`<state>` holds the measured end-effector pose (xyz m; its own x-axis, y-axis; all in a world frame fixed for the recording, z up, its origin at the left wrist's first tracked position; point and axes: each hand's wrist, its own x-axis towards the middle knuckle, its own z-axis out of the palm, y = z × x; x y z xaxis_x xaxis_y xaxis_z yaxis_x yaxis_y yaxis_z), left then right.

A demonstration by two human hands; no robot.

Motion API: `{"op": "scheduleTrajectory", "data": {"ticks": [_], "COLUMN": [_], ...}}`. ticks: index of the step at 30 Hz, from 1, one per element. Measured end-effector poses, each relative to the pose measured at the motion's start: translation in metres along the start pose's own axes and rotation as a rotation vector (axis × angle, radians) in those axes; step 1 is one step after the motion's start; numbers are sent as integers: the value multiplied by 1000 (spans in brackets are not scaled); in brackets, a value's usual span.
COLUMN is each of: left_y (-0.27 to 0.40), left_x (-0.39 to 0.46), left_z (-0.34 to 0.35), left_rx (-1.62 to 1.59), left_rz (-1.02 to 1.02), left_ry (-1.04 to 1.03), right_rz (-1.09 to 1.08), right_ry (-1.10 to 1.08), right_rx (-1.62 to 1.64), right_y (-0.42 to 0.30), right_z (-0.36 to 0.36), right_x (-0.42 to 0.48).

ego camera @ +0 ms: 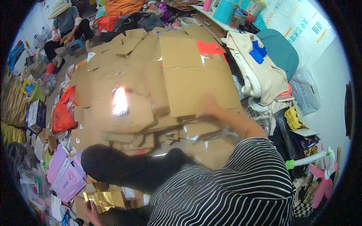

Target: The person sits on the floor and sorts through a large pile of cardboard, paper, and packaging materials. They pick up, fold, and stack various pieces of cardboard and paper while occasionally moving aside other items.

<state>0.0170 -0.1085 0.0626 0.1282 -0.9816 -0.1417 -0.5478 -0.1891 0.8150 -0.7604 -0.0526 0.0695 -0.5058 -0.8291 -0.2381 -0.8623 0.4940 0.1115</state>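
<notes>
A broad pile of flattened cardboard (113, 73) lies before me. My right hand (209, 104), blurred, is on or just over a large flat cardboard sheet (186, 84) at the pile's near right; its fingers cannot be made out. At the lower left my left hand (92, 212) has its fingertips at the edge of a shiny gold cardboard piece (110, 199). A phone (120, 101) with a glaring bright face rests on the pile, left of the middle. Beside my left knee lies a purple printed carton (66, 176).
A person (66, 28) in a sun hat sits on a blue stool (75, 46) at the upper left. A red plastic bag (63, 113) lies left of the pile. Clothes (260, 73) and a small pink fan (322, 180) are at the right, a white table (212, 18) at the top.
</notes>
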Motion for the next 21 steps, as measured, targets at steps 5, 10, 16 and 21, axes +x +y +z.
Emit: {"op": "scheduleTrajectory", "data": {"ticks": [5, 10, 16, 21], "left_y": [-10, 73, 117, 129], "left_x": [9, -19, -35, -37], "left_z": [14, 11, 13, 19], "left_rx": [-15, 252, 451, 508], "left_rz": [47, 4, -68, -144], "left_ry": [-111, -100, -101, -109], "right_rz": [57, 90, 45, 164], "right_ry": [152, 146, 286, 242], "right_rx": [-47, -70, -81, -72], "right_y": [11, 10, 89, 73], "right_z": [34, 48, 79, 44], "right_x": [-18, 5, 54, 43]}}
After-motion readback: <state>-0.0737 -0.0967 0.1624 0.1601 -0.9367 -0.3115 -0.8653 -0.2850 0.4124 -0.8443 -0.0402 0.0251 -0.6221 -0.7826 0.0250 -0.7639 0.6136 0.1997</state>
